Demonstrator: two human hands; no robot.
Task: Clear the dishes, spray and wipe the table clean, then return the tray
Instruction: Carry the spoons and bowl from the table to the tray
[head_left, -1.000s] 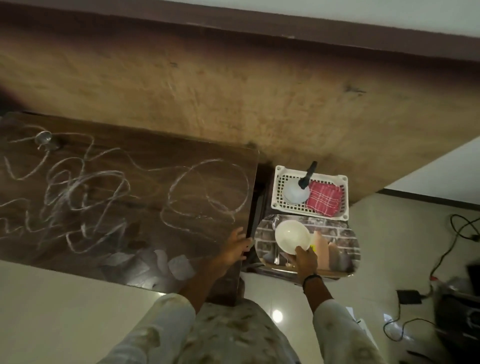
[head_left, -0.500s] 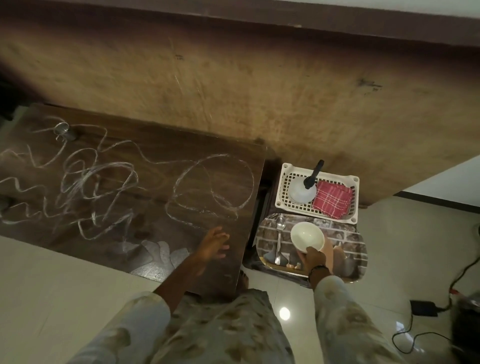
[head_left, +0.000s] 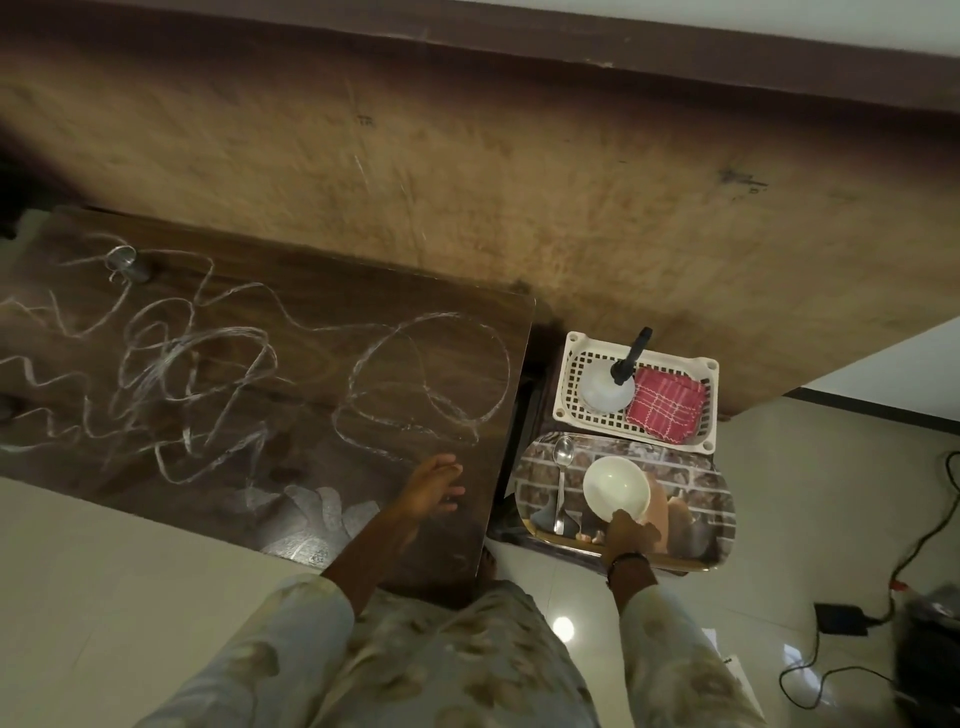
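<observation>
Two hands are seen from above. A white bowl is held at its near rim by the right hand, the grip pinching the rim with curled fingers, over a brick-patterned tray. Just left of that grip, a steel spoon is laid lengthwise on the tray. Beyond the grip, a white perforated basket is set touching the tray's far edge; a spray bottle and a red checked cloth are kept inside it. The left hand is held with loose, spread fingers, gripping nothing, above the desk, which is covered in white chalk scribbles. Far left of both grips, a small steel cup is seen on the desk.
</observation>
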